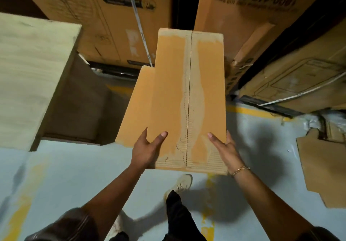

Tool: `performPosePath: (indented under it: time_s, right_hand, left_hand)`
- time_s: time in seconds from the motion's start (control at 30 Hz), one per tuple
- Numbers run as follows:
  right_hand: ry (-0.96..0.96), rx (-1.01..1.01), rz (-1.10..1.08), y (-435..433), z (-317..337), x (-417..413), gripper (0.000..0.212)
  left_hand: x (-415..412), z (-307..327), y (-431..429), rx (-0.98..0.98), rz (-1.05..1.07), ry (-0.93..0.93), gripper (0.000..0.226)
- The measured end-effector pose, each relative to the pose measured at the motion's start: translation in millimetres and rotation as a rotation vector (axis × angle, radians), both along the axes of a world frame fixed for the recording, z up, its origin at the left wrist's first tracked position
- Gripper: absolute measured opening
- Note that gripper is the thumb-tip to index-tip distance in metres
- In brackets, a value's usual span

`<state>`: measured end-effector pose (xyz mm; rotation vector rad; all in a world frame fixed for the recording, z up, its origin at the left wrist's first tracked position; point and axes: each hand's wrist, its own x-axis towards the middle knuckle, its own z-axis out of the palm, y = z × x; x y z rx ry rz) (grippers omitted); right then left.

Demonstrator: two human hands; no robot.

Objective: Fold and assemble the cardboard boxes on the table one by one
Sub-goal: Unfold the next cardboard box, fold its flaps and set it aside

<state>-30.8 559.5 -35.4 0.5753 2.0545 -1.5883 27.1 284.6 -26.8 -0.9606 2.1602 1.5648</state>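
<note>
I hold a flattened orange-brown cardboard box [168, 94] out in front of me, above the floor. A torn strip runs down its middle seam, and a flap juts out on its left side. My left hand [147, 150] grips the near left part, thumb on top and fingers underneath. My right hand [223, 150] holds the near right edge, thumb lying on the top face. A wooden table [31, 68] fills the left side of the view, with no box showing on the part I see.
Large printed cartons [104, 16] stand stacked ahead and another [292, 83] leans at the right. A flat cardboard piece [322, 167] lies on the pale floor at right. An open box [78, 109] sits beside the table. My shoe [181, 182] is below the held box.
</note>
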Motion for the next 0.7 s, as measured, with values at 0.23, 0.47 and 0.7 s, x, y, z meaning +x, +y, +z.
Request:
performPosePath:
  time_s: [0.23, 0.47, 0.7]
  right_hand:
    - [0.184, -0.02, 0.131, -128.7, 74.3, 16.4, 0.045]
    - [0.31, -0.069, 0.275, -287.0, 124.2, 70.0, 0.05]
    - [0.315, -0.146, 0.429, -445.7, 156.0, 108.9, 0.067]
  left_hand:
    - [47.5, 75.2, -117.9, -0.145, 0.035, 0.158, 0.083]
    - [135.6, 132.0, -262.3, -0.307, 0.121, 0.222, 0.082]
    - [208.5, 166.9, -401.1, -0.387, 0.275, 0.199, 0.083]
